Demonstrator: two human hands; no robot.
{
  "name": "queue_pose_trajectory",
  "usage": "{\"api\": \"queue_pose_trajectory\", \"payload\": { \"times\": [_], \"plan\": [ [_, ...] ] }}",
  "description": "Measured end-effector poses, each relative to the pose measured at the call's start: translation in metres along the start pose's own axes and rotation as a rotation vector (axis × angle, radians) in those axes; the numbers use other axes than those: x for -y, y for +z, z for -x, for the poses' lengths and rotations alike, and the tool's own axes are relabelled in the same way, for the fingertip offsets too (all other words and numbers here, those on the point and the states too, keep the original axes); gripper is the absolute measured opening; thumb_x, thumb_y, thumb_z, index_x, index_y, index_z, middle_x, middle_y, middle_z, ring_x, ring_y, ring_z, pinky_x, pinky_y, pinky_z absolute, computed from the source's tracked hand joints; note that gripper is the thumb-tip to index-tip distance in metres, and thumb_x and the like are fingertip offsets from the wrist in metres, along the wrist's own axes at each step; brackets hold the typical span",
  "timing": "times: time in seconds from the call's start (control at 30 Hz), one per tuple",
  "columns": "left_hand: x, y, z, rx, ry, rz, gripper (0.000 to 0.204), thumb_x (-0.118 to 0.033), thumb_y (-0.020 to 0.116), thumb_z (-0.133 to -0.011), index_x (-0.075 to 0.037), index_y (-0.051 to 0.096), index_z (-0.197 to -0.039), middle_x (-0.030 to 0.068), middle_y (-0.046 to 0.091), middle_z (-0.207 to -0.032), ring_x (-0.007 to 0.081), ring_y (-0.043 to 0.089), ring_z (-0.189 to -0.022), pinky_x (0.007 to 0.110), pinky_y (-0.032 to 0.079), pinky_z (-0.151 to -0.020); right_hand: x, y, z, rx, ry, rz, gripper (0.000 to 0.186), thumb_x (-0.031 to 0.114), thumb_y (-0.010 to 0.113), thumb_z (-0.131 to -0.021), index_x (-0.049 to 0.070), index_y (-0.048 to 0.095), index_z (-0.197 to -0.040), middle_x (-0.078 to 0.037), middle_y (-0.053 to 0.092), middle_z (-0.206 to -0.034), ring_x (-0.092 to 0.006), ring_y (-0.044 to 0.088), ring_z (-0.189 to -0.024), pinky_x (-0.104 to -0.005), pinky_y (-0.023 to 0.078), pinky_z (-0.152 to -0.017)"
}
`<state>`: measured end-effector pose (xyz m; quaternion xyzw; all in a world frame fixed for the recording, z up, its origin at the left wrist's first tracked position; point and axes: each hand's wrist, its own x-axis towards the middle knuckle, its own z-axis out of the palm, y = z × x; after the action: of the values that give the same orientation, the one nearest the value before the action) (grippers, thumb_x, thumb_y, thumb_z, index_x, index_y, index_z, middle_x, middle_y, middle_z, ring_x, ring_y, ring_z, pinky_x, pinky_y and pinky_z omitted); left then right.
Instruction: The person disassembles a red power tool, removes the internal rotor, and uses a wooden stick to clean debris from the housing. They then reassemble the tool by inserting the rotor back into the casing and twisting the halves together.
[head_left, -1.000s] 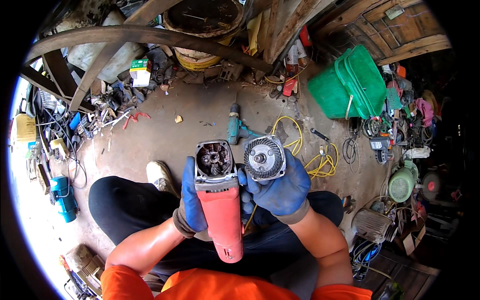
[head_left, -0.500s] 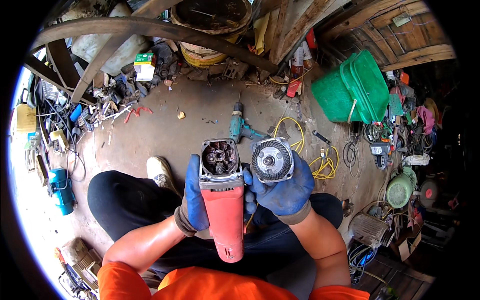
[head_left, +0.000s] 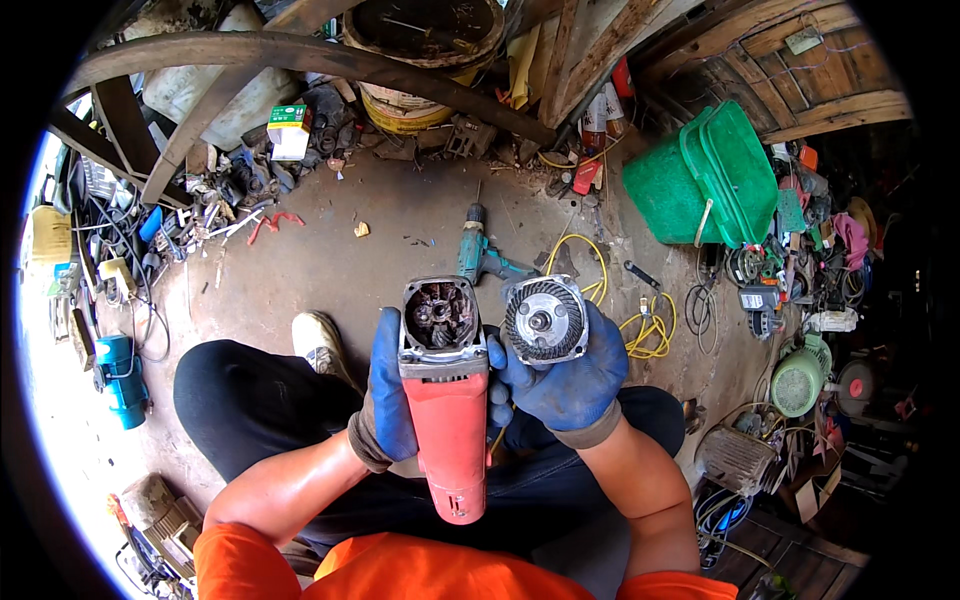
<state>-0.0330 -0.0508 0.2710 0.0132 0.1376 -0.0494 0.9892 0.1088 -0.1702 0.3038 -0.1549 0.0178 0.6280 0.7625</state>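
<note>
Red housing (head_left: pixel 447 430), gear head (head_left: pixel 545 318) narrowly apart; open floor (head_left: pixel 340 245) front-left.

Left hand (head_left: pixel 392 390) grips the red tool (head_left: pixel 446 430), right hand (head_left: pixel 568 375) the metal gear (head_left: pixel 545 320) just right (teeth (head_left: pixel 515 322) showing!), teal drill (head_left: pixel 471 252) lying far.

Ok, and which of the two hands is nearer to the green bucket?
The right hand: it holds the gear, below and left of the green bucket in the picture. The left hand, holding the red tool, is farther left.
</note>
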Motion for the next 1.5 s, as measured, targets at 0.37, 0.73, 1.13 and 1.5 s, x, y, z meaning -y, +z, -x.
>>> {"api": "queue_pose_trajectory", "payload": {
  "times": [0.37, 0.73, 1.13, 1.5],
  "plan": [
    [-0.001, -0.005, -0.001, 0.023, -0.033, 0.054, 0.101, -0.089, 0.031, -0.077, -0.001, 0.058, -0.118, 0.0179, 0.068, -0.096, 0.0313, 0.068, -0.082, 0.043, 0.057, -0.074, 0.001, 0.001, 0.0, -0.052, 0.046, 0.024, 0.061, 0.053, 0.04, -0.098, 0.004, 0.049, -0.132, -0.024, 0.062, -0.103, -0.033, 0.065, -0.079, -0.0462, 0.055, -0.062],
    [0.001, -0.007, -0.001, 0.022, -0.008, 0.048, 0.099, -0.088, 0.032, -0.078, -0.002, 0.058, -0.119, 0.0174, 0.068, -0.098, 0.0325, 0.068, -0.083, 0.044, 0.057, -0.074, 0.0, 0.007, -0.001, -0.146, -0.011, 0.011, 0.06, 0.054, 0.041, -0.098, 0.002, 0.053, -0.125, -0.022, 0.064, -0.099, -0.0324, 0.066, -0.075, -0.0449, 0.055, -0.06],
    [-0.001, -0.006, -0.002, 0.072, 0.015, 0.008, 0.098, -0.088, 0.031, -0.079, -0.002, 0.058, -0.118, 0.0166, 0.068, -0.1, 0.0296, 0.069, -0.084, 0.042, 0.059, -0.072, -0.001, 0.013, -0.005, -0.159, -0.018, -0.066, 0.059, 0.052, 0.038, -0.099, 0.0, 0.055, -0.122, -0.024, 0.065, -0.097, -0.0344, 0.066, -0.073, -0.0492, 0.055, -0.057],
    [0.002, -0.008, -0.004, 0.082, 0.002, 0.045, 0.1, -0.088, 0.031, -0.079, 0.0, 0.056, -0.12, 0.017, 0.068, -0.104, 0.029, 0.07, -0.085, 0.042, 0.059, -0.073, 0.0, 0.019, -0.004, -0.162, -0.044, -0.099, 0.059, 0.05, 0.036, -0.1, -0.003, 0.055, -0.121, -0.026, 0.064, -0.097, -0.0337, 0.065, -0.075, -0.0471, 0.055, -0.065]
  ]
}}
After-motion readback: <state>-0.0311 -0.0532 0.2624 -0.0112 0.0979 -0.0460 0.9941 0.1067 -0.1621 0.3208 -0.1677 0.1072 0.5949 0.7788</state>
